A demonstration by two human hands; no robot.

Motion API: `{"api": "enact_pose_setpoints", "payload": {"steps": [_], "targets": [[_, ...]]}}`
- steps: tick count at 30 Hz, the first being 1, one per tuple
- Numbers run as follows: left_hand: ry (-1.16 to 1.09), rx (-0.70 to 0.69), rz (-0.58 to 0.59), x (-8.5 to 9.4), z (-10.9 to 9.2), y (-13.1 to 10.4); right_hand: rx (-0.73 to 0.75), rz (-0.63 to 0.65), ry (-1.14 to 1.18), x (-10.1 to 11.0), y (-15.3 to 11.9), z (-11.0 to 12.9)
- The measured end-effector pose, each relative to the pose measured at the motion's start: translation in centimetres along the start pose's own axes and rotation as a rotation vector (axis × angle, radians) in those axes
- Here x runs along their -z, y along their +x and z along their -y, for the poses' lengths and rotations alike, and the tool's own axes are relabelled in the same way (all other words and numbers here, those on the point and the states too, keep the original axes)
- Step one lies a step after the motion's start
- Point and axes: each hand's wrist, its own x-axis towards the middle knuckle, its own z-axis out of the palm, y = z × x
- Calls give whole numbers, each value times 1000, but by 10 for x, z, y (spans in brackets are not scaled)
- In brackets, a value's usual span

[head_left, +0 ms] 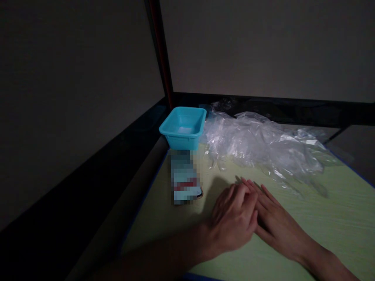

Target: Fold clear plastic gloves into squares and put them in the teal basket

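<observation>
My left hand [234, 224] is curled closed low over the table, its knuckles up. Its fingers press against the fingers of my right hand [277, 220]; whether anything lies inside the curl is hidden. Stretched out palm down, my right hand has its fingers pointing forward and left, the tips partly behind my left hand. Just left of the hands lies a phone [186, 179], its screen blurred by large pixels. Beyond the hands spreads a crumpled heap of clear plastic bags [258, 140].
A blue plastic basket [183, 141] stands at the table's far left corner, behind the phone. The pale green table [345, 218] has a blue edge. Dim grey walls [263, 50] rise behind and to the left, with a dark post [161, 50] at the corner.
</observation>
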Motion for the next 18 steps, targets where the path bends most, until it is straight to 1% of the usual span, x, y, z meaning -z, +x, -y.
{"api": "enact_pose_setpoints", "payload": {"steps": [2, 4, 7, 10, 12, 18], "targets": [[31, -97, 46, 0, -3, -2, -15, -24, 12, 0, -1, -1], [55, -123, 76, -3, -3, -4, -15, -29, 11, -1, -2, -3], [100, -98, 127, -8, 1, -7, -18, -20, -7, -4, -3, -6], [133, -78, 167, -10, 3, -8, -14, -25, -23, -6, -4, -7], [155, -64, 173, -9, 3, -8, -9, -32, -30, -6, -5, -7], [236, -14, 158, -9, 4, -8, -10, 4, -19, -5, -5, -8]]}}
